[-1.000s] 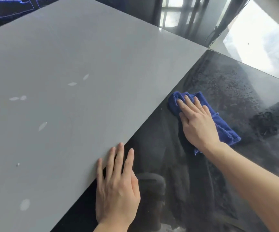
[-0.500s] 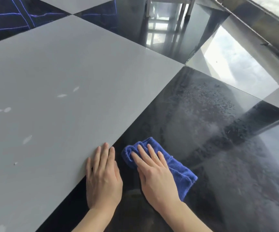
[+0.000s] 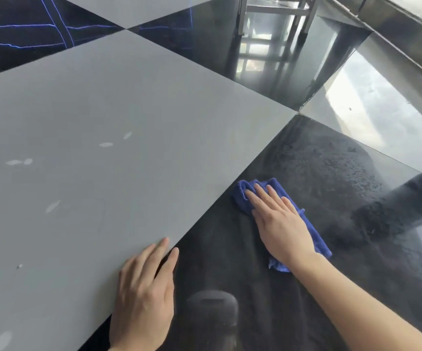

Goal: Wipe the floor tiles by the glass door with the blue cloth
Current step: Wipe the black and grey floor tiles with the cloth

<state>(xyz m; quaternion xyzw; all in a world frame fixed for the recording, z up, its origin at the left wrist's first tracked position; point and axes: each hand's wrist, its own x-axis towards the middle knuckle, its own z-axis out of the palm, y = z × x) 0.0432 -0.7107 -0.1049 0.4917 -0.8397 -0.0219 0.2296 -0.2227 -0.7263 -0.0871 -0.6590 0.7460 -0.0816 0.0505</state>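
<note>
A folded blue cloth (image 3: 314,233) lies on a glossy black floor tile (image 3: 331,178), close to the seam with the grey tile. My right hand (image 3: 278,221) presses flat on top of the blue cloth, fingers spread and pointing up-left, covering most of it. My left hand (image 3: 145,297) rests flat on the floor at the seam, palm on the grey tile (image 3: 103,148), fingertips touching the black tile's edge. The black tile shows dusty, smeared patches beyond the cloth.
The floor is a checker of large grey and black glossy tiles. A metal frame's legs (image 3: 303,21) stand at the top. The glass door's track (image 3: 407,36) runs along the top right. Pale spots dot the grey tile (image 3: 106,144).
My right hand has pushed the blue cloth away from me and to the right along the black tile, from beside my left hand. My left hand stays planted at the seam.
</note>
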